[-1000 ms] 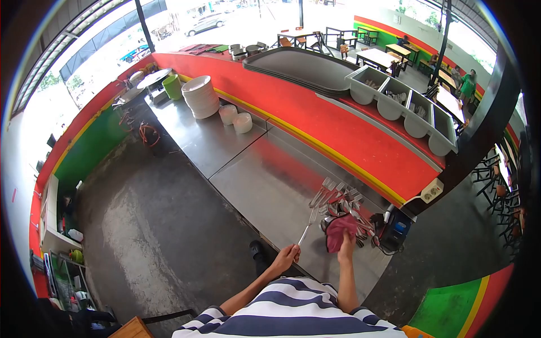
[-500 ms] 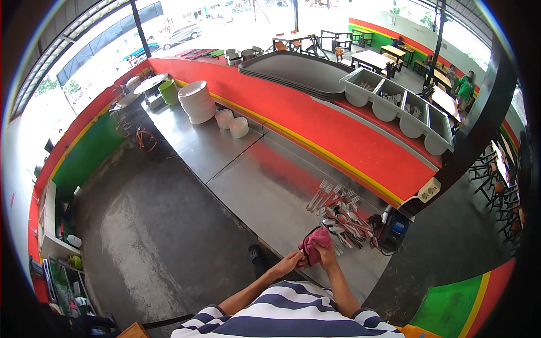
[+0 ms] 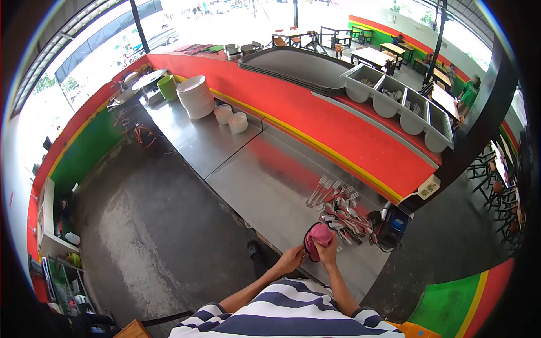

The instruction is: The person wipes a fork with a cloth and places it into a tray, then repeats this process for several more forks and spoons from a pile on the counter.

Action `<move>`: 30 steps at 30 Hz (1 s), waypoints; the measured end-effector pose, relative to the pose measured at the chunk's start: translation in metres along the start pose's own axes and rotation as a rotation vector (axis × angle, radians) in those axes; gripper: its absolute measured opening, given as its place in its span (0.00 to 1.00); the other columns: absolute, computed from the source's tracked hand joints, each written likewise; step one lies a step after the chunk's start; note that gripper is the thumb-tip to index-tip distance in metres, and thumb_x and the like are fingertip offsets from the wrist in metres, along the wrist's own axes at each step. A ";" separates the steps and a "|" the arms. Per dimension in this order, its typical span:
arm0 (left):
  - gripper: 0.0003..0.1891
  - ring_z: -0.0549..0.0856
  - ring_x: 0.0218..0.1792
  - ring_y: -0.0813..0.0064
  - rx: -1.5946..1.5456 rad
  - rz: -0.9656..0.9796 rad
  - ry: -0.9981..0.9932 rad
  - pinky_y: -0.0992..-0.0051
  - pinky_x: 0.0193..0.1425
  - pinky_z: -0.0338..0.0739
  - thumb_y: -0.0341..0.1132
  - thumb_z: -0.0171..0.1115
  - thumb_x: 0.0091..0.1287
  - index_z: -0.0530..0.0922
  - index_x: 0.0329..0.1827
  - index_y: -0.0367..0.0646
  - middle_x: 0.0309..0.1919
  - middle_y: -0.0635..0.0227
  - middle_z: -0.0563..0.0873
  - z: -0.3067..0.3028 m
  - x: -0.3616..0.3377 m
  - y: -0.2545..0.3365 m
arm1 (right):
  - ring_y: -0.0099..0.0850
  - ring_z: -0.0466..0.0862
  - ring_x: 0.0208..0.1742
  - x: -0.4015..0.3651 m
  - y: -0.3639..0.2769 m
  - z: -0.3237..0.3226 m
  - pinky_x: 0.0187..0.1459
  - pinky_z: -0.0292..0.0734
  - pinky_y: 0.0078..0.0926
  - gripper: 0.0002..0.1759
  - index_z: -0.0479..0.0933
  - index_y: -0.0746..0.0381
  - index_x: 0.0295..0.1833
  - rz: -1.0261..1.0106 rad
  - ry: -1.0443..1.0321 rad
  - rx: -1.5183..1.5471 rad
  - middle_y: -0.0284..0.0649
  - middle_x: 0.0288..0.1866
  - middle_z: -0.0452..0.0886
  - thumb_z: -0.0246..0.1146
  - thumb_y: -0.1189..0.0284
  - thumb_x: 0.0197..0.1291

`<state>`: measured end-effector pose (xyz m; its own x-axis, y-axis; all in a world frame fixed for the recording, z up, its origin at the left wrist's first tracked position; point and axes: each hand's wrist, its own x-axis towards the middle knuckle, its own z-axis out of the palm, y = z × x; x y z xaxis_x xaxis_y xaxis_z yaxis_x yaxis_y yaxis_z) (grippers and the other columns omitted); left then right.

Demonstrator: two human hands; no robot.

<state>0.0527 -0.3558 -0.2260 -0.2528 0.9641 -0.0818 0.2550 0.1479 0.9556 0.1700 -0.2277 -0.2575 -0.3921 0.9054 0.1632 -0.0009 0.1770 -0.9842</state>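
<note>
Though what the left hand [image 3: 291,259] holds is unclear, the right hand [image 3: 326,252] grips cloth [image 3: 319,232], cutlery [image 3: 346,216] between it and the wall [image 3: 332,135].

Daylight from far side, highlights blown white — sheen on steel counter [image 3: 248,174], fisheye bend, black corners
</note>
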 end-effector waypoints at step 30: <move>0.08 0.78 0.24 0.69 0.007 -0.011 -0.052 0.70 0.32 0.73 0.30 0.51 0.73 0.77 0.40 0.37 0.22 0.64 0.79 -0.026 -0.023 -0.003 | 0.38 0.73 0.65 0.038 -0.017 -0.016 0.69 0.62 0.33 0.36 0.65 0.72 0.68 -0.032 0.629 -0.026 0.51 0.66 0.72 0.71 0.66 0.60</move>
<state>0.0337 -0.3837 -0.2193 -0.2068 0.9725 -0.1075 0.2588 0.1603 0.9525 0.1698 -0.1898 -0.2337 0.2238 0.9520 0.2090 0.0214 0.2095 -0.9776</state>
